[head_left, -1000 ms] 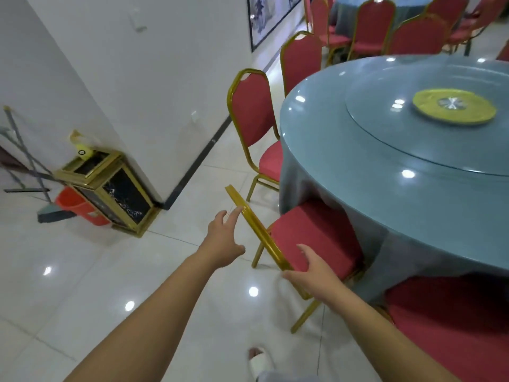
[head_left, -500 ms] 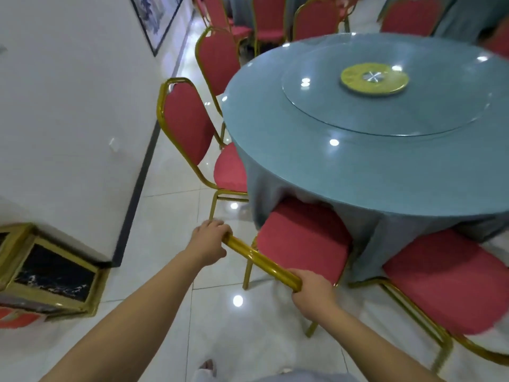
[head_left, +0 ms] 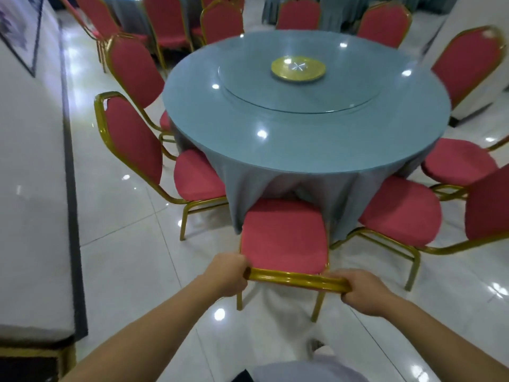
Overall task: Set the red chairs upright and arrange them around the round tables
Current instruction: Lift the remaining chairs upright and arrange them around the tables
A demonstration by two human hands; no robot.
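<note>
The round table (head_left: pixel 316 139) trails its cloth (head_left: pixel 275 186) over what looks like the seat front of the red chair (head_left: pixel 283 238), which stands upright at the near edge. My left hand (head_left: pixel 227 274) and right hand (head_left: pixel 363 292) each wrap its gold top rail. Pushing further could drag the cloth or clip the neighbouring chair (head_left: pixel 399 210).

Yellow disc (head_left: pixel 298 68); framed picture (head_left: pixel 19 31) on white wall (head_left: pixel 27 188); glossy floor (head_left: pixel 124 257).

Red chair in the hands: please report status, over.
Left hand, right hand grip top rail. Red chair upright, seat at the round table. Neighbour chairs close on both sides.
</note>
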